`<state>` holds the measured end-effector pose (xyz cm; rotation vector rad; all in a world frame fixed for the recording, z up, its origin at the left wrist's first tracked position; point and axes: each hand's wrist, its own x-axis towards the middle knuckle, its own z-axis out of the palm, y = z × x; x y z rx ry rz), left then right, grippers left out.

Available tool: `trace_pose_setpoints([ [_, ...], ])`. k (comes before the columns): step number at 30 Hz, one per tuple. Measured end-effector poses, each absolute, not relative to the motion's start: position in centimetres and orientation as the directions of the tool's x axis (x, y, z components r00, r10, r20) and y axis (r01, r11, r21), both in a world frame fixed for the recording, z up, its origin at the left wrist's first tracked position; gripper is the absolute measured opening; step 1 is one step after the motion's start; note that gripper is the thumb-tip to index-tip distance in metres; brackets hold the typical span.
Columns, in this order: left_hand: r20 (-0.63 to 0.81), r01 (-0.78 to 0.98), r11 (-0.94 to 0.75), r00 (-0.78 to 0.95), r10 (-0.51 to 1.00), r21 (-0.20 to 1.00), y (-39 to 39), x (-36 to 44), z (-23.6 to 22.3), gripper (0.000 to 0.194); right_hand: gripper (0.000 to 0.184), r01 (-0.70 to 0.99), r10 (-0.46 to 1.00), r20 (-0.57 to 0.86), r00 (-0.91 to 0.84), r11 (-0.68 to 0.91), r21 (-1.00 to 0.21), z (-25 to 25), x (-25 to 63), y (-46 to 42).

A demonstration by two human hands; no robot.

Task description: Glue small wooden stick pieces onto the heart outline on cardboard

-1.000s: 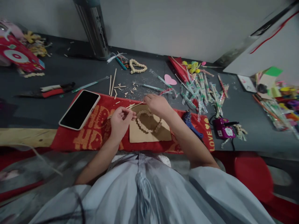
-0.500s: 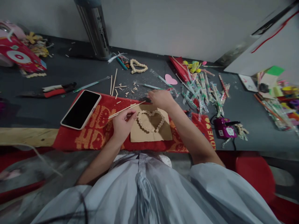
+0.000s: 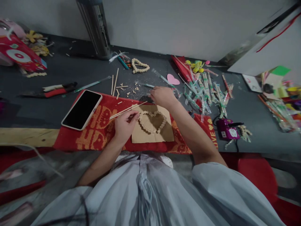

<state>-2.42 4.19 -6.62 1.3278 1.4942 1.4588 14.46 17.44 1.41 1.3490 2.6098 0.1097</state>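
A heart outline made of small pale wooden pieces (image 3: 142, 122) lies on a folded brown paper sheet (image 3: 168, 135). My left hand (image 3: 124, 126) rests at its left side, thumb and forefinger pinched close to its edge; whatever they hold is too small to make out. Just beyond the paper, my right hand (image 3: 163, 96) reaches down to the table with bent fingers closed together. Its fingertips are partly hidden, and so is anything in them. Thin wooden sticks (image 3: 123, 110) lie just above my left hand, one with a dark tip pointing toward my right hand.
A phone (image 3: 82, 110) lies on the red patterned cloth (image 3: 108, 133) at left. Pliers (image 3: 55, 90), cut stick bits (image 3: 117, 92) and a second wooden heart (image 3: 140, 66) lie behind. Wrapped sticks (image 3: 207, 89) and a purple glue-gun-like device (image 3: 227, 128) are at right; a steel flask (image 3: 96, 31) stands behind.
My right hand has shifted very slightly away from me, fingers still bent at the table. My left hand keeps its pinch beside the heart. The view has moved a little.
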Motion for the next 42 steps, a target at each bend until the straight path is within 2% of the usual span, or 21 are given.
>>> trace_pose_setpoints([
  [4, 0.192, 0.223, -0.134, -0.258, 0.947, 0.965, 4.1, -2.5, -6.7, 0.023, 0.031, 0.776, 0.791, -0.135, -0.597, 0.612, 0.153, 1.5, 14.2, 17.4],
  [9, 0.184, 0.246, -0.125, -0.235, 0.954, 0.961, 4.1, -2.5, -6.7, 0.024, 0.032, 0.750, 0.759, -0.118, -0.641, 0.651, 0.114, 1.6, 12.5, 17.8],
  [16, 0.169, 0.228, -0.112, -0.248, 0.954, 0.967, 3.8, -2.4, -6.3, 0.021, 0.029, 0.588, 0.585, -0.102, -0.805, 0.809, 0.005, 0.7, 7.7, 20.0],
  [22, 0.184, 0.288, -0.115, -0.224, 0.957, 0.951, 3.7, -2.2, -5.8, 0.019, 0.027, 0.510, 0.507, -0.156, -0.847, 0.860, 0.025, -0.3, 5.7, 20.9],
  [27, 0.142, 0.374, -0.067, -0.178, 0.974, 0.925, 3.6, -1.8, -5.2, 0.017, 0.026, 0.460, 0.457, -0.162, -0.875, 0.888, 0.019, -0.3, 5.6, 21.1],
  [30, 0.115, 0.554, -0.038, -0.104, 0.988, 0.832, 3.8, -1.9, -3.9, 0.016, 0.028, 0.473, 0.470, -0.135, -0.873, 0.881, 0.008, 0.2, 6.3, 21.1],
  [35, 0.064, 0.876, -0.162, 0.149, 0.987, 0.454, 6.2, -3.0, -1.0, 0.025, 0.026, 0.588, 0.581, -0.119, -0.805, 0.808, -0.030, 1.5, 9.0, 20.8],
  [38, 0.049, 0.944, -0.164, 0.156, 0.987, 0.285, 8.5, -4.0, -0.5, 0.031, 0.024, 0.603, 0.603, -0.040, -0.797, 0.791, -0.102, 2.0, 10.8, 20.0],
  [40, 0.068, 0.949, -0.138, 0.123, 0.990, 0.284, 9.9, -4.6, -0.7, 0.034, 0.027, 0.613, 0.623, 0.018, -0.782, 0.773, -0.163, 2.2, 11.7, 19.1],
  [42, 0.132, 0.925, -0.116, 0.072, 0.989, 0.363, 10.9, -5.0, -1.1, 0.035, 0.029, 0.611, 0.642, 0.078, -0.762, 0.754, -0.240, 2.2, 12.5, 18.0],
])
